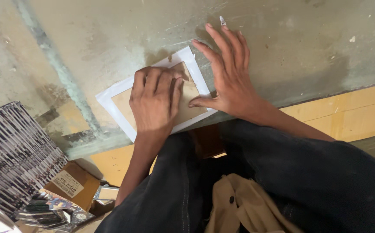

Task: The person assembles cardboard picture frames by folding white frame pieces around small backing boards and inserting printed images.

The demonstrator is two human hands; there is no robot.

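- One white picture frame [153,92], rectangular, lying face down and tilted at centre frame on a worn grey-green concrete slab [291,47]; its tan backing board [192,101] fills the opening.
- Left hand [155,101]: palm down, fingers together, pressing flat on the backing board; holds nothing. It hides much of the board's middle.
- Right hand [228,73]: open, fingers spread, flat across the frame's right edge and the slab beside it; thumb tip rests on the board near the lower right corner. Grips nothing.
- Frame's lower long edge sits right at the slab's front edge; bare slab lies above and to the right, with one small white scrap [222,20] just past the fingertips.
- Yellow wooden boards [351,112], below the slab edge, running to the right of frame.
- Dark trousers [308,177], lower centre and right, with a tan cloth [239,207] bunched on the lap, cut off by the bottom edge.
- Stack of printed photo sheets [13,155], left edge, partly cut off.
- Brown cardboard box [73,185], lower left, labelled; contents not visible. Loose small prints [49,211] lie piled in front, too small to make out.
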